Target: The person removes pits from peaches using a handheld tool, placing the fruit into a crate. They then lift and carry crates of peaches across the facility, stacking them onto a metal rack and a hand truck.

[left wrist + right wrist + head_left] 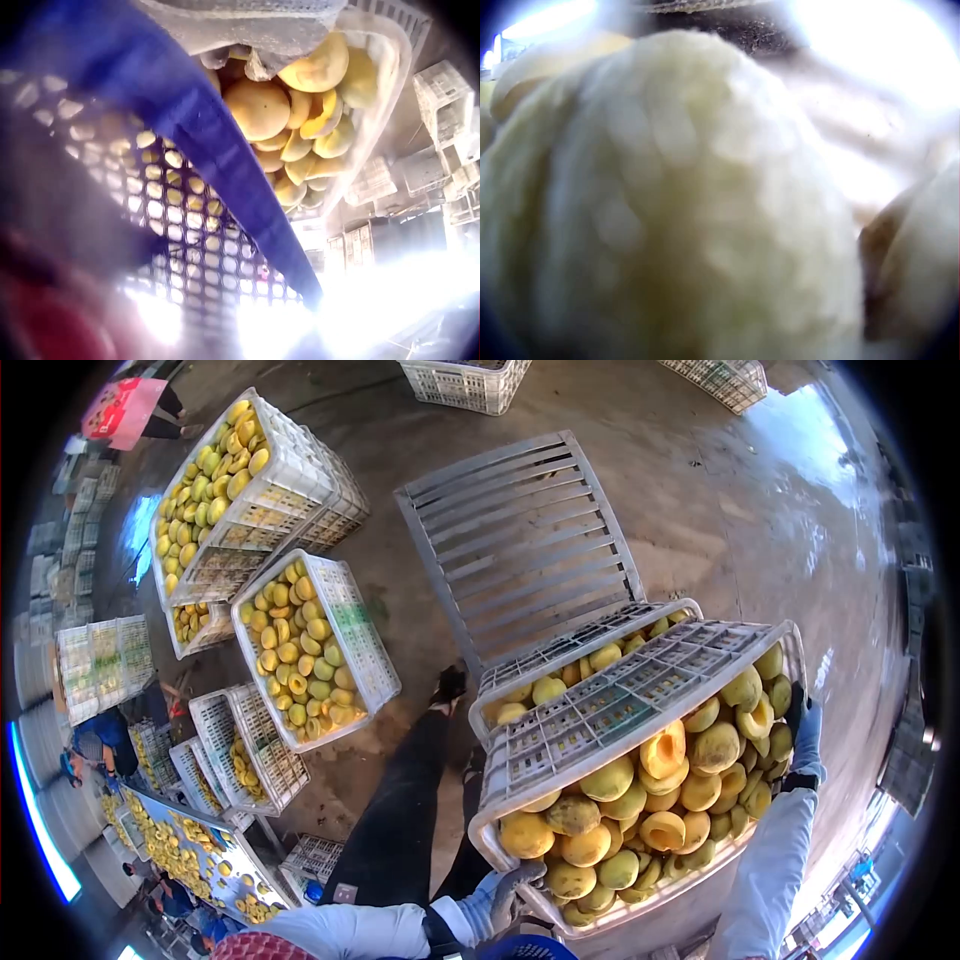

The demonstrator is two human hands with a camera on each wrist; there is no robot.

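A white plastic crate point(640, 712) of halved yellow peaches point(690, 785) is tilted in front of me, held between both hands. My gloved left hand point(508, 890) grips its near left corner; in the left wrist view the grey glove point(255, 26) lies over the rim beside the peaches point(259, 109). At the opposite end, my right hand point(797, 712), in a dark glove, holds the crate's far right side, its fingers partly hidden. One peach half point(682, 195) fills the right wrist view, blurred. Behind the tilted crate, a second peach crate point(590, 640) overlaps a slatted metal rack point(530, 530).
Stacked peach crates point(290, 480) and a single full crate point(355, 630) stand to the left on the wet floor point(700, 510). Farther left, people work by a table point(215, 860) strewn with fruit. A blue perforated basket point(202, 97) is close by my left wrist.
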